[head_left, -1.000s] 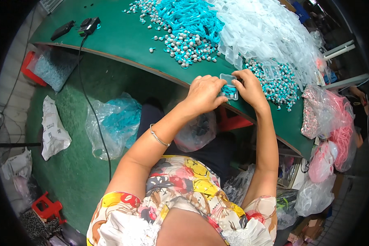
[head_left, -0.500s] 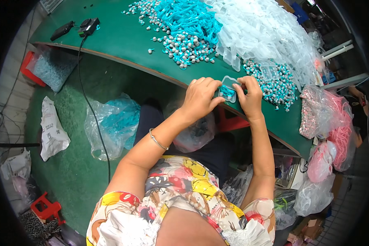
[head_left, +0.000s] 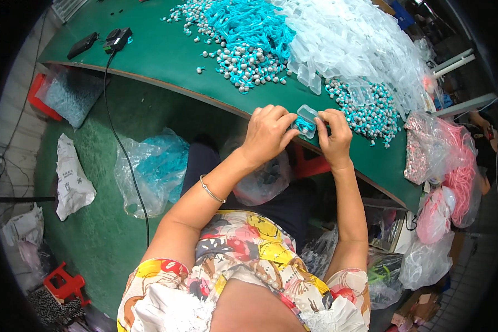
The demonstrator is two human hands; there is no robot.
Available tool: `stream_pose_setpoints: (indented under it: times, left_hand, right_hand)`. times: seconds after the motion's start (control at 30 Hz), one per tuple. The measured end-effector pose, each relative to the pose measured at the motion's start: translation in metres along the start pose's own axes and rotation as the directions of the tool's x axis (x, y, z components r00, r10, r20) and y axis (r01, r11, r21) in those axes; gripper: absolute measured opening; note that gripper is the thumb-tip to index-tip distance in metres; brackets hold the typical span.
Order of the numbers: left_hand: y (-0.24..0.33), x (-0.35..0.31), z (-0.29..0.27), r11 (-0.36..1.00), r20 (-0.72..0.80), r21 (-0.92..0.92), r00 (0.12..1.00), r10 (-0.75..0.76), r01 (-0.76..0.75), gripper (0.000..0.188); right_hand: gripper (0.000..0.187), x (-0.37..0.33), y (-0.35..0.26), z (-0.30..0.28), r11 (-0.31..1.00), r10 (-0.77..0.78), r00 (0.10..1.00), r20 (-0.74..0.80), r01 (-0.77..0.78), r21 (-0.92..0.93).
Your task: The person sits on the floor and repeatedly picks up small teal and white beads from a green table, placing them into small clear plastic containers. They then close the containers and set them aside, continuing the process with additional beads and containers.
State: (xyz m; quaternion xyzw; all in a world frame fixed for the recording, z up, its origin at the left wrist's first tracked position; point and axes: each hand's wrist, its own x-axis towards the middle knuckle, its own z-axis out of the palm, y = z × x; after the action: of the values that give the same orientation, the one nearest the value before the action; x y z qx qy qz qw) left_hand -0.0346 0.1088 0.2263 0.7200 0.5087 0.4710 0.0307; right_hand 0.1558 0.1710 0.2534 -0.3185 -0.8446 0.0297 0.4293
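Observation:
Over the table's front edge, a small clear plastic case [head_left: 307, 112] with its lid up sits between my two hands. Teal cord [head_left: 302, 125] lies bunched inside it. My left hand [head_left: 266, 133] grips the case's left side with thumb and fingers. On the other side, my right hand [head_left: 336, 138] pinches the right rim between thumb and forefinger. Behind my hands are a heap of grey-and-teal ear plugs [head_left: 249, 63], a pile of teal cords [head_left: 252, 25] and a large mound of clear cases [head_left: 348, 41]. More plugs [head_left: 371, 110] lie to the right.
A black device [head_left: 118, 39] with a cable hanging off the green table [head_left: 166, 61] stands at the left. Bags of pink cords [head_left: 456, 155] hang by the right end. Below are a bag of teal cords [head_left: 160, 163], a white sack [head_left: 72, 177] and a red stool [head_left: 65, 283].
The case and both hands have shifted slightly to the left. Both hands keep their hold, and the lid is still up.

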Motion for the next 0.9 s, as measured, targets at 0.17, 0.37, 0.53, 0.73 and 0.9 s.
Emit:
stream_pose_setpoints:
  times: [0.17,0.37,0.53,0.73,0.9]
  left_hand:
    - [0.001,0.001,-0.001,1.0,0.001,0.012,1.0,-0.021,0.021,0.04]
    - [0.002,0.009,-0.006,0.999,0.07,-0.015,0.997,-0.032,0.033,0.046]
    - [-0.006,0.014,-0.009,0.997,0.176,-0.016,0.981,0.078,-0.076,0.037]
    - [-0.012,0.015,-0.006,0.997,0.165,-0.023,0.983,0.081,-0.078,0.028]
    - [-0.016,0.021,-0.01,0.99,0.199,-0.116,0.974,0.104,-0.082,0.022]
  right_hand:
    - [0.019,-0.003,-0.004,-0.003,1.0,-0.01,1.0,0.009,0.01,0.005]
    - [0.023,-0.008,-0.008,-0.005,0.999,-0.042,0.999,0.011,0.042,-0.01]
    - [0.031,-0.019,-0.018,-0.008,0.999,-0.05,0.996,0.079,0.051,-0.006]
    - [0.03,-0.014,-0.021,0.001,0.999,0.033,0.989,0.142,-0.036,0.018]
    - [0.022,-0.012,-0.022,-0.001,0.984,0.108,0.982,0.153,-0.127,0.125]
